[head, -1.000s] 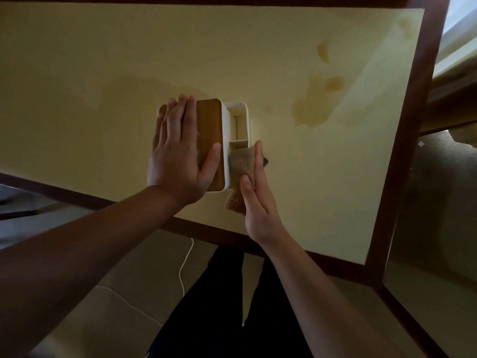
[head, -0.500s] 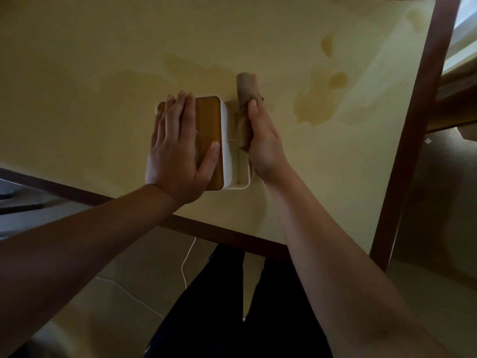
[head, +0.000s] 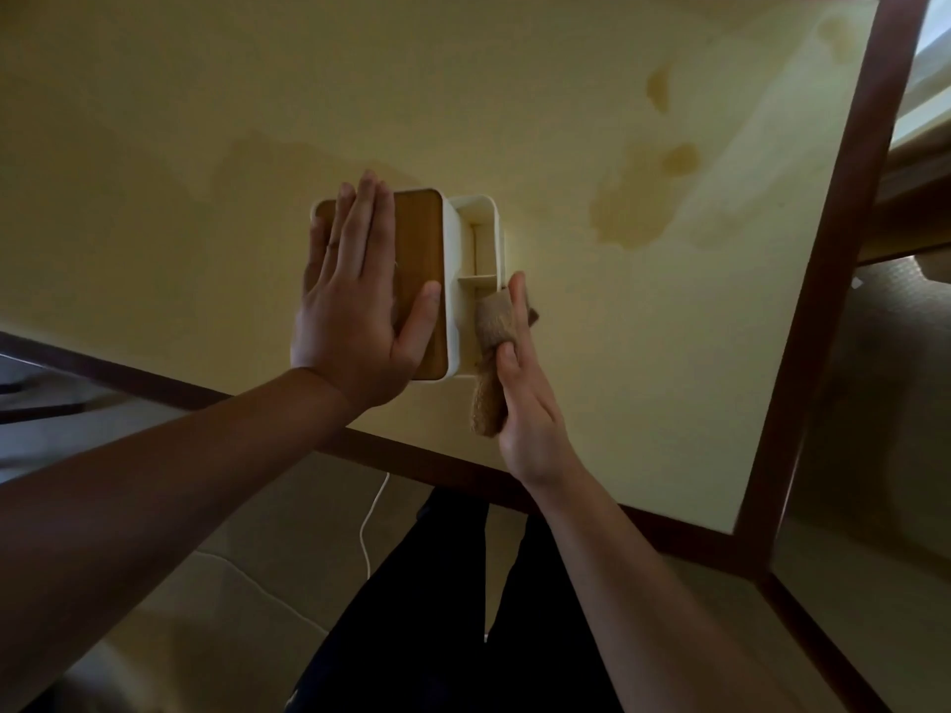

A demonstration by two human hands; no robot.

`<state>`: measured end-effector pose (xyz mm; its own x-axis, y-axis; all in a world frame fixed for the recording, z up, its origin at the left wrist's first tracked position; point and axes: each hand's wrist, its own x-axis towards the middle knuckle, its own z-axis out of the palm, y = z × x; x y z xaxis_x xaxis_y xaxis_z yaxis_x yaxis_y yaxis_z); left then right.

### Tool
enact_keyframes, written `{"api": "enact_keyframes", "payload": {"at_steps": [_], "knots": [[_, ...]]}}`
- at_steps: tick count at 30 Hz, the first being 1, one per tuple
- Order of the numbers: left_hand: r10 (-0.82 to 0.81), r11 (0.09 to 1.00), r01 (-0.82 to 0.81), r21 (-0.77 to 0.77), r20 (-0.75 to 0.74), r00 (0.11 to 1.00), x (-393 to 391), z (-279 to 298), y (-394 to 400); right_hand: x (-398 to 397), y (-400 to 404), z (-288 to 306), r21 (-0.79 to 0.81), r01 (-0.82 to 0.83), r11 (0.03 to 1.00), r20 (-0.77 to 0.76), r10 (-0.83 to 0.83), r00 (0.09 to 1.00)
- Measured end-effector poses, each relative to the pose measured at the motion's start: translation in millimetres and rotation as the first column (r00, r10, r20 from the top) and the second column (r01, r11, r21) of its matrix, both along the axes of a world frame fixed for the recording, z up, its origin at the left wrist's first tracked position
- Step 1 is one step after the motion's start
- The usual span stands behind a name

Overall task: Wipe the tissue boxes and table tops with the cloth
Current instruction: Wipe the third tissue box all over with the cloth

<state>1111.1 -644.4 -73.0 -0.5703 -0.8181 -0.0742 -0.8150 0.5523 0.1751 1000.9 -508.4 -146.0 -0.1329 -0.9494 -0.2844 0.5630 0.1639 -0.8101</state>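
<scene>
Pale yellow tabletop point(head: 566, 120) with a dark wood frame is filling the view, and the white tissue box point(head: 453, 280) with its wooden lid point(head: 419, 259) is sitting near the tabletop's near edge.

Right hand point(head: 525, 388) is working the brown cloth point(head: 491, 352): fingers straight, thumb pinning the cloth against them, so the grip is clamped on the cloth. Hand and cloth are pressing on the right outer wall of the tissue box, at its near end. Half a second ago the cloth was up at the box's far end, a second ago down near the near end, so the hand is stroking back and forth along that side. Judging from this, the box's side is getting its wipe and that part is well along; lid and tabletop probably remain.

Left hand point(head: 360, 301) is lying flat on the lid, fingers straight and together, gripping nothing, just holding the tissue box steady; it is not shifting across the frames.

Beyond the tissue box to the right, darker stains point(head: 638, 208) are marking the tabletop, well apart from the cloth; these likely need wiping later. Below the tabletop's near edge, dark trouser legs point(head: 437, 609) and a white cable point(head: 370, 527) on the floor are showing. Nothing is blocking the stroke; the left hand is covering the lid and would have to lift for it to be wiped.
</scene>
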Motion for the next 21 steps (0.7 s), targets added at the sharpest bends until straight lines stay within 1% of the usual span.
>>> {"api": "enact_keyframes", "payload": {"at_steps": [3,8,9,13,15,18,21], "knots": [[0.002,1.0,-0.002,0.007,-0.01,1.0,0.3,0.2,0.1,1.8,-1.5,0.2,0.023,0.03,0.999,-0.023,-0.03,0.999],[0.0,1.0,0.0,0.008,-0.02,1.0,1.3,-0.9,-0.9,-12.5,-37.7,-0.1,0.011,0.021,1.0,0.023,-0.021,1.0],[-0.001,1.0,0.001,0.008,-0.022,1.0,1.5,-0.8,-0.9,-19.1,-48.8,-0.5,0.016,0.017,1.0,0.006,-0.017,1.0],[0.007,1.0,-0.007,0.0,-0.033,0.999,1.9,-0.3,-0.8,-42.3,-96.2,0.9,0.034,0.035,0.999,-0.149,-0.03,0.988],[0.025,1.0,-0.025,0.0,-0.038,0.999,2.2,0.1,-0.2,-46.0,-109.9,1.5,0.034,0.025,0.999,-0.186,-0.019,0.982],[0.036,0.999,-0.036,0.006,-0.044,0.998,1.4,0.1,0.0,-44.5,-108.2,-2.7,0.005,0.002,1.0,-0.166,-0.002,0.986],[0.037,0.999,-0.037,0.008,-0.043,0.998,1.3,0.1,0.3,-36.6,-84.4,-7.1,-0.025,-0.033,0.999,-0.127,0.029,0.992]]}}
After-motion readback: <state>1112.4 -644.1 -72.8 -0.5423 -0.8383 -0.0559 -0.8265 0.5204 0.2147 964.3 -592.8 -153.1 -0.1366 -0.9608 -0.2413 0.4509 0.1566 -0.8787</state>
